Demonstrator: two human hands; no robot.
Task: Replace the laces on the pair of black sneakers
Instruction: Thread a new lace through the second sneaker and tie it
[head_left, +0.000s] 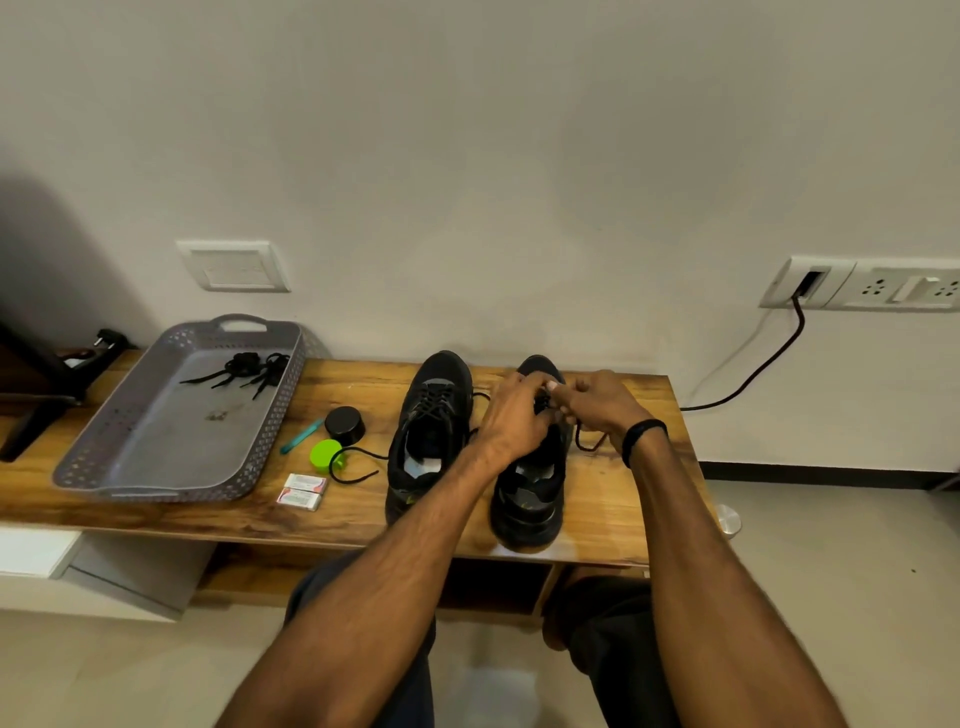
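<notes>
Two black sneakers stand side by side on the wooden bench (358, 512), toes toward the wall. The left sneaker (428, 434) is laced, and its lace end (353, 470) trails onto the bench at its left. Over the right sneaker (530, 499) both hands work at the eyelets. My left hand (511, 418) and my right hand (600, 402) each pinch the black lace (584, 441), which loops down at the shoe's right side. The fingers hide the eyelets. A bundle of spare black laces (249, 366) lies in the grey basket tray (104, 467).
Between tray and shoes lie a black round lid (344, 423), a green cap (326, 454), a teal stick (301, 436) and two small white boxes (302, 491). A black cable (753, 371) runs from the wall socket to the bench's right end. A dark stand (47, 395) sits at far left.
</notes>
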